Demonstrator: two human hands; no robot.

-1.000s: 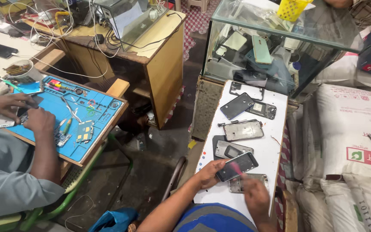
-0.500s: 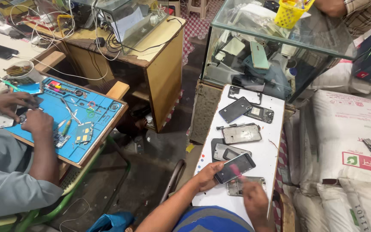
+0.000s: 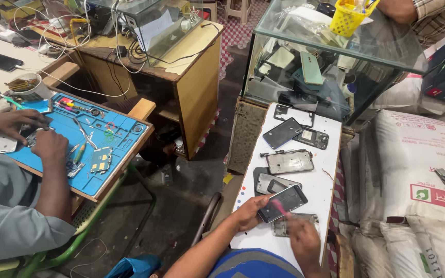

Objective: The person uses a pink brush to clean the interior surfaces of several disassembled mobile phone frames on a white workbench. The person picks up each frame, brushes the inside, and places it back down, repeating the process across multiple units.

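My left hand (image 3: 247, 212) grips the left end of a black smartphone (image 3: 286, 200), holding it tilted above a narrow white table (image 3: 324, 181). My right hand (image 3: 303, 240) pinches a thin pink tool (image 3: 278, 207) whose tip rests on the phone's dark screen. Under the phone lies an opened phone frame (image 3: 298, 222). Further up the table sit a grey phone shell (image 3: 290, 162), a black phone (image 3: 282, 133) and a dark back cover (image 3: 312, 138).
A co-worker's hands (image 3: 33, 133) work at a blue repair mat (image 3: 110, 135) on the left. A glass case (image 3: 330, 62) holding phone parts stands behind the white table. White sacks (image 3: 413, 170) are stacked on the right. A wooden desk (image 3: 191, 77) carries cables.
My hands keep the same hold on the phone and the pink tool. The view has drifted slightly, with the table and glass case sitting a little lower.
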